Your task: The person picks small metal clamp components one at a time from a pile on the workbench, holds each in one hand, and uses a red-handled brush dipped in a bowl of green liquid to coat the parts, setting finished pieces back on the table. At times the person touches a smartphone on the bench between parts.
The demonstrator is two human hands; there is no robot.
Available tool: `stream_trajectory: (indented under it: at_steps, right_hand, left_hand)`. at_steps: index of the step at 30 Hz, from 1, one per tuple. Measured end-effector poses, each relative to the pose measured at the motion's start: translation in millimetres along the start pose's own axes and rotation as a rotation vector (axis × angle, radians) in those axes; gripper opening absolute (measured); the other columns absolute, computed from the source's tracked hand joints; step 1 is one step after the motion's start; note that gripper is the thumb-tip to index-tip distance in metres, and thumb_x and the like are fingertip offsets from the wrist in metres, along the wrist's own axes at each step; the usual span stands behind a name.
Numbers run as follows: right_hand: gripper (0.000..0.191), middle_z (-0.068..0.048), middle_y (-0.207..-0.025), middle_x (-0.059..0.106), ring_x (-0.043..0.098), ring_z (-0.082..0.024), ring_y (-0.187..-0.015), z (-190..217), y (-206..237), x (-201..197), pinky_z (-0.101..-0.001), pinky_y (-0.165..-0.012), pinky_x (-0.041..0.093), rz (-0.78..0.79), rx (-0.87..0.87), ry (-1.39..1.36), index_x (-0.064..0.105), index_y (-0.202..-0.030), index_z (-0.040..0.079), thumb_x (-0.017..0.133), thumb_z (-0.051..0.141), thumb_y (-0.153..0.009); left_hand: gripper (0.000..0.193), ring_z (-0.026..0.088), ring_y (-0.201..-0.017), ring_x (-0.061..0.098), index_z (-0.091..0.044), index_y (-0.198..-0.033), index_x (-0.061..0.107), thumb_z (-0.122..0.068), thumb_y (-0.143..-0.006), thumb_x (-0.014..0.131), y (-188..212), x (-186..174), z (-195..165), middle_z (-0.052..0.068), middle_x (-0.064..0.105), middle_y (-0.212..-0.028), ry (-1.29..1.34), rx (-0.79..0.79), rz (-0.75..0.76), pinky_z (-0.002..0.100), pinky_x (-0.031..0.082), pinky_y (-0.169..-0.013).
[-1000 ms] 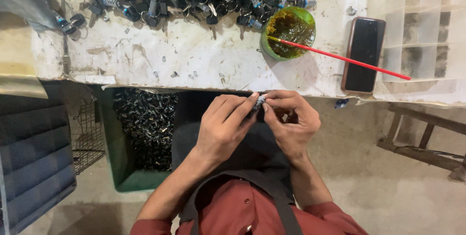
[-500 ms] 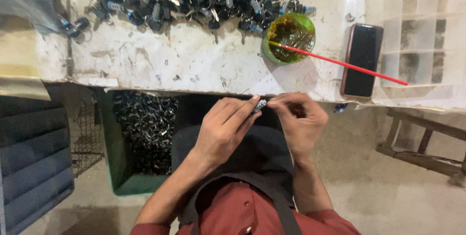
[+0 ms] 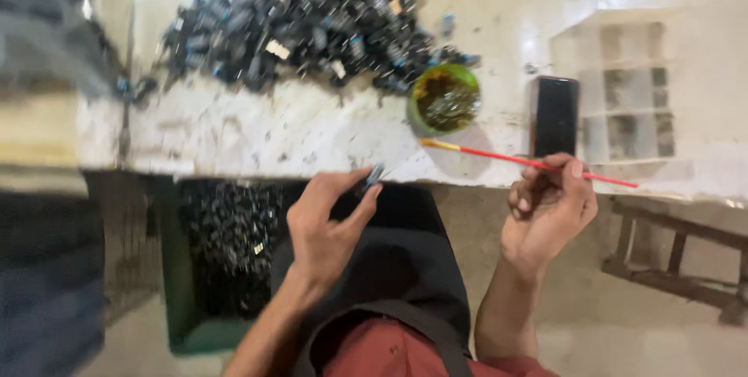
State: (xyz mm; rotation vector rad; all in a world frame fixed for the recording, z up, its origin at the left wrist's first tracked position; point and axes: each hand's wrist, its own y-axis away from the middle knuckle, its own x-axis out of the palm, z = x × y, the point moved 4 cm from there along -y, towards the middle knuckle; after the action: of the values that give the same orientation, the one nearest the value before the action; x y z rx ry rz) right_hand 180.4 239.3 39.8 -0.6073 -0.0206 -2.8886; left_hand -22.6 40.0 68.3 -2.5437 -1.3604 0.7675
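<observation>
My left hand [image 3: 327, 225] pinches a small dark metal part [image 3: 375, 174] at its fingertips, just below the worktable's front edge. My right hand [image 3: 548, 209] grips a thin red brush [image 3: 499, 156] by its handle; the brush's tip lies on the table below a green bowl [image 3: 444, 98] of dark liquid. A big pile of small dark metal parts [image 3: 312, 22] covers the back of the white, stained worktable [image 3: 234, 128]. The picture is motion-blurred.
A black phone [image 3: 555, 114] lies right of the bowl, beside a clear compartment box [image 3: 631, 93]. Under the table at the left, a green bin [image 3: 222, 252] holds several dark parts. A wooden frame [image 3: 678, 260] stands at the right on the floor.
My hands have parted. The right hand left the small part and took hold of the red brush, lifting it off the bowl. The left hand keeps the part. The view shifted.
</observation>
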Motion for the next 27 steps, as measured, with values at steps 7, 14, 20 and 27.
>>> stream_trajectory:
  at_steps: [7,14,20,27]
  right_hand:
    - [0.03,-0.01,-0.084,0.062,0.039,-0.011,-0.05,-27.4,29.0,-17.5,-0.0241,-0.044,0.028,-0.021,0.205,-0.061,0.062,-0.105,0.003,0.054,0.031,-0.112]
    - [0.032,-0.01,-0.085,0.063,0.041,-0.01,-0.053,-17.4,26.5,-6.5,-0.0248,-0.045,0.029,-0.022,0.021,0.037,0.063,-0.107,0.001,0.054,0.032,-0.112]
    - [0.033,-0.009,-0.079,0.06,0.04,-0.01,-0.051,-20.3,34.0,-1.0,-0.0263,-0.044,0.03,0.017,-0.029,0.137,0.061,-0.103,0.001,0.054,0.032,-0.114]
    - [0.028,-0.014,-0.077,0.063,0.044,-0.011,-0.048,-6.7,3.7,7.0,-0.0246,-0.044,0.031,-0.047,-0.385,0.101,0.062,-0.11,0.0,0.056,0.025,-0.119]
  left_hand:
    - [0.034,0.021,-0.089,0.071,-0.002,-0.115,0.072,-0.003,-0.084,0.086,5.4,9.6,4.9,0.01,0.073,-0.101,0.107,0.033,0.05,0.031,0.059,-0.082]
    - [0.034,0.022,-0.091,0.071,-0.002,-0.114,0.072,-0.002,-0.084,0.086,3.3,-1.2,0.6,0.01,0.074,-0.102,0.071,0.076,0.047,0.031,0.058,-0.083]
    - [0.032,0.023,-0.09,0.071,-0.002,-0.113,0.072,-0.002,-0.084,0.086,9.6,2.0,6.2,0.01,0.073,-0.102,0.078,0.052,0.03,0.033,0.058,-0.082]
    - [0.025,0.029,-0.103,0.066,-0.006,-0.111,0.074,-0.006,-0.088,0.082,24.2,-46.4,21.8,0.009,0.072,-0.106,-0.363,-0.071,-0.132,0.039,0.052,-0.094]
